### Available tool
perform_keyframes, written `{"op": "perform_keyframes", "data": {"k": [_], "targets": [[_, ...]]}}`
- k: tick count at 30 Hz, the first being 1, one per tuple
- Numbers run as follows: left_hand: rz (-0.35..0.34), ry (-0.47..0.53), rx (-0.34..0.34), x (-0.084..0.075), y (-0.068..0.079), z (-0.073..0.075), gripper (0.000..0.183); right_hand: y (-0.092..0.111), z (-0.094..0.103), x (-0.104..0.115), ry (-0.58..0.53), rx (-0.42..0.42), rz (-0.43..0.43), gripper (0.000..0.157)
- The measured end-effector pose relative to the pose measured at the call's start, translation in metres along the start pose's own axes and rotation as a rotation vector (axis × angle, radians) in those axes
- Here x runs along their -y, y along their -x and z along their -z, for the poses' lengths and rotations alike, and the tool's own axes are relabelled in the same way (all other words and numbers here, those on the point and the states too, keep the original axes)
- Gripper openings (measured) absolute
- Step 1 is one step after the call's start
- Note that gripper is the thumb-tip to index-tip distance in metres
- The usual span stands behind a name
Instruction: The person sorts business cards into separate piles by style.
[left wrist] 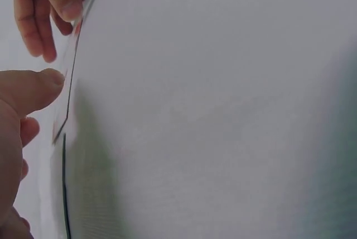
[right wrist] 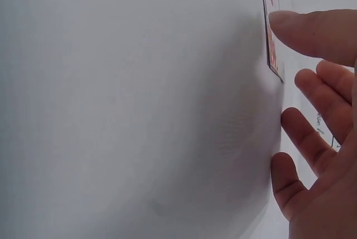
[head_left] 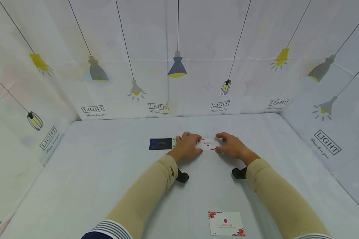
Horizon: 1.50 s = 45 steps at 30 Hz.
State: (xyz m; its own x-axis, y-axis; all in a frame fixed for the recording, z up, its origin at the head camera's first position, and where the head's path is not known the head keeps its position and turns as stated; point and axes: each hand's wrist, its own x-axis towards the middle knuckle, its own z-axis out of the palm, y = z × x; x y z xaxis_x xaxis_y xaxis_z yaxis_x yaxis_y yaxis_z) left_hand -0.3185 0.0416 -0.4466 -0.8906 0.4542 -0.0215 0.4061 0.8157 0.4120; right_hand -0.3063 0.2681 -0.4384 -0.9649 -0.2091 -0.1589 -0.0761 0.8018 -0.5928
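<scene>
A white card with a red dot and red-orange corner print (head_left: 208, 144) lies flat on the white table between the two hands. At its left end is my left hand (head_left: 187, 145), thumb at the near corner and fingers at the far one. My right hand (head_left: 232, 146) spans the card's right end, its thumb (right wrist: 295, 27) right at the near edge and its fingers loosely extended. Left of the left hand lies a black card (head_left: 160, 144). Beside that shows a sliver of a leaf-patterned card (head_left: 174, 143), mostly hidden by the left hand.
Another white card with red-orange corners (head_left: 226, 224) lies near the front of the table (head_left: 107, 186). Behind the table hangs a white cloth backdrop (head_left: 197, 30) printed with lamps. Each wrist carries a black device (head_left: 182, 177) below the sleeve.
</scene>
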Motion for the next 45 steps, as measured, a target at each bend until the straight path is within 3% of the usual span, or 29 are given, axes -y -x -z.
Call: {"op": "perform_keyframes", "data": {"k": [9, 17, 28, 35, 39, 45], "targets": [[-0.04, 0.069, 0.003, -0.01, 0.01, 0.004, 0.058, 0.019, -0.005, -0.003, -0.046, -0.03, 0.018, 0.063], [-0.116, 0.072, 0.027, -0.018, 0.027, 0.005, 0.062, 0.047, -0.01, 0.004, -0.052, -0.058, 0.147, 0.056], [-0.238, 0.147, 0.067, -0.042, 0.074, 0.011, 0.061, 0.112, -0.024, 0.013, -0.066, -0.028, 0.201, 0.057], [-0.248, 0.181, 0.131, -0.051, 0.102, 0.006, 0.058, 0.145, -0.03, 0.018, -0.091, 0.038, 0.171, 0.061], [-0.26, 0.166, 0.16, -0.055, 0.119, 0.002, 0.059, 0.164, -0.034, 0.018, -0.096, 0.051, 0.187, 0.06], [-0.316, 0.064, 0.187, -0.064, 0.145, -0.006, 0.068, 0.192, -0.043, 0.021, -0.065, 0.043, 0.172, 0.06]]}}
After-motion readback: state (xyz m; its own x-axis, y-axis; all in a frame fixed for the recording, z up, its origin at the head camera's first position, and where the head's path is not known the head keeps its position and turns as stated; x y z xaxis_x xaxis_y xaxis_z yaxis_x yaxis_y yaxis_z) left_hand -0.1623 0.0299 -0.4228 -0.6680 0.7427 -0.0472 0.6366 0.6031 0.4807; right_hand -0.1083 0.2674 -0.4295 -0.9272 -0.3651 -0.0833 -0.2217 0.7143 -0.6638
